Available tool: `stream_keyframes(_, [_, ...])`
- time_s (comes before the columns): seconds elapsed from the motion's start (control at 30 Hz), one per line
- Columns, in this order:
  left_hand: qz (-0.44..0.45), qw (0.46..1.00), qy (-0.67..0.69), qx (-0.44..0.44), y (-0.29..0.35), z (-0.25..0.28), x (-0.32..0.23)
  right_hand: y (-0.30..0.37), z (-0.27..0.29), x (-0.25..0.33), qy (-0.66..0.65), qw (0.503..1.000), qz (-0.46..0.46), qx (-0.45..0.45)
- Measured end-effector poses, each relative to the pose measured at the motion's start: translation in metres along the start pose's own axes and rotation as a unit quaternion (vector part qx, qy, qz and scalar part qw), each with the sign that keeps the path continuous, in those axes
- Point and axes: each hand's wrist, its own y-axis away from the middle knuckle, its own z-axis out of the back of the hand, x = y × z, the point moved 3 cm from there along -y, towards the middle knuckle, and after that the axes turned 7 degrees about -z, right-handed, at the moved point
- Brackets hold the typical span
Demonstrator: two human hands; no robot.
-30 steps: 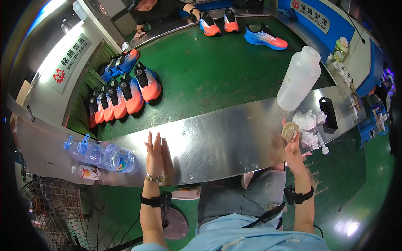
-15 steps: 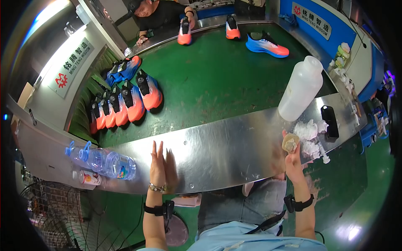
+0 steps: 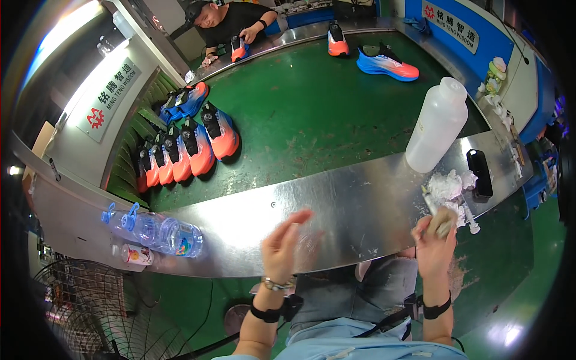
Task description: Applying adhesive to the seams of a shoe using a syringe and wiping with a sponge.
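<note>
My left hand is raised over the near part of the metal ledge, fingers stretched out and slightly blurred, holding nothing. At the right end of the ledge, my right hand is closed round a tan, rounded lump, whose exact kind I cannot make out. A thin white stick with a yellowish tip juts up beside that lump; whether my fingers grip it is unclear. Just beyond this hand lie crumpled white tissues. A large white plastic bottle stands behind them.
Several orange-and-blue sneakers line the left of the green surface; others are at the far side. Across, a person holds a sneaker. Clear bottles, a can, a black case and a fan stand nearby.
My left hand has moved right and lifted. My right hand has shifted slightly right and closed more around the tan lump. The person opposite has drawn a sneaker back toward themselves.
</note>
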Motion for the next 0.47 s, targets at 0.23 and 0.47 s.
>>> stream_keyframes(0.23, [0.054,0.963,0.148,0.218,0.011,-0.073,-0.007,0.024,-0.066,-0.032,0.054,0.949,-0.081,0.298])
stream_keyframes(0.47, [0.062,0.933,0.292,0.199,0.023,-0.069,-0.004,0.034,-0.05,-0.069,-0.06,0.915,-0.139,0.373])
